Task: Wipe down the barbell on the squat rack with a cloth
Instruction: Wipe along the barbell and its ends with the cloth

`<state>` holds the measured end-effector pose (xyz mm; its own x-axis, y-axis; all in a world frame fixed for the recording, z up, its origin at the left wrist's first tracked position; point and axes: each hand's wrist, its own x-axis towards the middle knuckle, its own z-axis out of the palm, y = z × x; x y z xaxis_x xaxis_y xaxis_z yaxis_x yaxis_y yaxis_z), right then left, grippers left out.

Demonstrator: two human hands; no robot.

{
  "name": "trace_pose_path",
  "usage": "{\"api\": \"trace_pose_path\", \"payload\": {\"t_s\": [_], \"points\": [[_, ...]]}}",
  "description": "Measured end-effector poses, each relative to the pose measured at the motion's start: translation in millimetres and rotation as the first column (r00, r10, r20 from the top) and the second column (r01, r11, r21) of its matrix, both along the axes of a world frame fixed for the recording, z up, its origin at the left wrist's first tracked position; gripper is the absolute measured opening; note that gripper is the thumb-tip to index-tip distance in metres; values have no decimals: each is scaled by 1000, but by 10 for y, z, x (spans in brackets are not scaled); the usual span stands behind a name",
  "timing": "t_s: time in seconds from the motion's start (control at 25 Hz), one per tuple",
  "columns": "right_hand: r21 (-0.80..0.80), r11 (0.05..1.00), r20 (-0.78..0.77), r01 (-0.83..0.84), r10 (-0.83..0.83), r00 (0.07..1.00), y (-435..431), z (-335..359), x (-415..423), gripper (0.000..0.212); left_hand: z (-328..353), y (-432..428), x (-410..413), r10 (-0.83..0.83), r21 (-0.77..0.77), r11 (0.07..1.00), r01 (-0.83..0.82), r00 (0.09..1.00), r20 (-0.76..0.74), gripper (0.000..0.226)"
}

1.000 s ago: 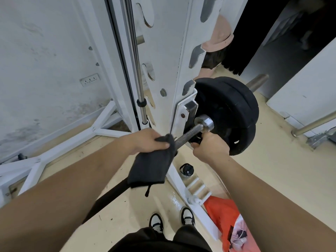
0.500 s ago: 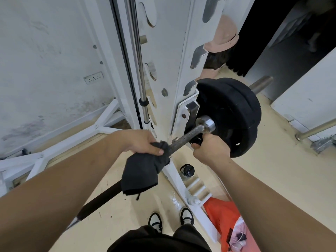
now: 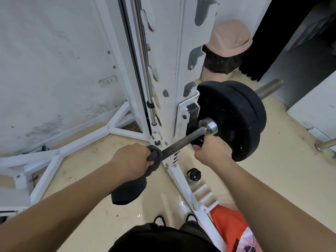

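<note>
Dark grey cloth (image 3: 130, 190) bunched round barbell (image 3: 181, 141) at frame centre | left hand (image 3: 131, 160) fingers clamped on it, slid lower-left away from squat rack (image 3: 171, 70) | right hand (image 3: 211, 151) stays curled round barbell beside weight plates (image 3: 236, 113)

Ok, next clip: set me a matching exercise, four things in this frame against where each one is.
Things:
1. cloth
2. right grip
3. weight plates
4. orange bag

Places:
A. on the floor, lower right of the picture
B. wrapped round the barbell under the left grip
C. holding the barbell beside the steel collar
D. loaded on the barbell beyond the rack upright

Pairs: 1-B, 2-C, 3-D, 4-A
</note>
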<state>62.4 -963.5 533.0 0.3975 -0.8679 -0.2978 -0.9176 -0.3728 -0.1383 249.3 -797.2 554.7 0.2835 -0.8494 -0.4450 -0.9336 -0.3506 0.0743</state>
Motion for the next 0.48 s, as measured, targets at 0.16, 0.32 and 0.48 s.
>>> {"api": "trace_pose_path", "payload": {"t_s": [0.16,0.32,0.48], "points": [[28,996,17,-81,80,997,-80,53,-85,29,-234,-303,-594,-99,-380,905,193,963,251,35],[28,979,37,-204,203,979,-134,60,-152,22,-558,-630,-943,-70,-359,912,198,938,339,60],[-14,954,9,-300,300,954,-199,64,-160,31,-640,-325,-844,-27,-389,904,177,932,362,69]]}}
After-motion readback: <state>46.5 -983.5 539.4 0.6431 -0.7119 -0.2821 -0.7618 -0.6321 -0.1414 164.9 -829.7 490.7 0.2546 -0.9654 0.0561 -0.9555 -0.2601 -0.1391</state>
